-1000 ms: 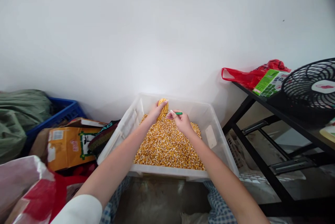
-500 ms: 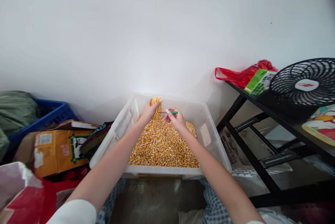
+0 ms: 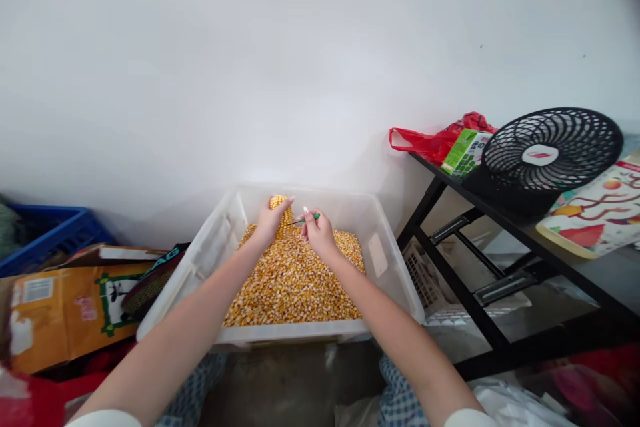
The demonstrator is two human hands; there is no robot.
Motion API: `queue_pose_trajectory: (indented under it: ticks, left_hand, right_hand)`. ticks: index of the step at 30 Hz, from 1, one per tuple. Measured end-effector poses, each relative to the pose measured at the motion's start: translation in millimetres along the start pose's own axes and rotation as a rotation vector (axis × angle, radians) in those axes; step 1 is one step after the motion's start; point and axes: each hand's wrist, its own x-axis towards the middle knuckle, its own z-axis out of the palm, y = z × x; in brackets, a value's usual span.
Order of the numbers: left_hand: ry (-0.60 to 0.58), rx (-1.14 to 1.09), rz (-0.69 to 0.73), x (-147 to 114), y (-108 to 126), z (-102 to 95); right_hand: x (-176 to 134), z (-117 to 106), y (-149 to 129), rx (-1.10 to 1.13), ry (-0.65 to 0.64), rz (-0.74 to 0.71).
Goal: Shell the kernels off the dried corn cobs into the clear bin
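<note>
My left hand (image 3: 270,221) is wrapped round an ear of corn (image 3: 285,215), held upright over the far part of a translucent plastic bin (image 3: 325,330). Between the fingers of my right hand (image 3: 318,232) is the green handle of a thin screwdriver-like tool (image 3: 311,218). Its dark metal shaft points left, and the tip meets the side of the ear. Loose yellow corn kernels (image 3: 295,284) lie heaped in the bin beneath both hands.
To the right stands a black table (image 3: 480,204) bearing a fan (image 3: 547,150), a green-and-white box (image 3: 465,152) and a red plastic bag (image 3: 435,142). At left are an orange carton (image 3: 70,304) and a blue crate (image 3: 65,227). A white wall (image 3: 300,67) rises behind the bin.
The whole view has turned slightly right, so everything sits further left. Both hands keep their holds; the tool now slants with its tip lower against the ear, where before it lay level.
</note>
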Motion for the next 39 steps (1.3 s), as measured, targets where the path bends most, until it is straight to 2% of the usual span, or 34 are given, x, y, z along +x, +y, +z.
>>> queue_pose_trajectory:
  ticks: [3,7,10,14,17,27,34,39]
  left_hand:
    - [0.011,0.128,0.158,-4.5,8.5,-0.3]
    - [-0.076,0.289,0.233,-13.2,17.0,2.8]
    - [-0.044,0.24,0.172,-14.4,15.2,4.8]
    - [-0.016,-0.037,-0.036,-6.4,7.8,0.4]
    - [-0.027,-0.177,-0.134,0.2,3.7,-4.1]
    - [-0.034,-0.221,-0.164,2.2,5.2,-5.0]
    - [-0.04,-0.202,-0.172,0.2,6.7,-5.3]
    - [-0.103,-0.155,-0.132,-0.9,7.1,-6.8]
  right_hand:
    - [1.8,-0.8,0.9,0.009,-0.014,-0.004]
    - [6.2,-6.0,1.6,0.034,-0.038,0.036]
    - [7.8,-11.5,-1.9,0.059,-0.052,0.053]
    - [6.2,-14.3,-10.6,0.125,-0.023,0.038]
    - [2.1,-11.5,-15.4,0.165,-0.063,0.023]
    - [-6.8,-2.2,-17.6,0.068,-0.089,-0.059]
    - [-7.0,-2.4,-14.1,0.101,-0.13,-0.012]
    - [-6.7,-1.4,-10.4,0.093,-0.135,0.024]
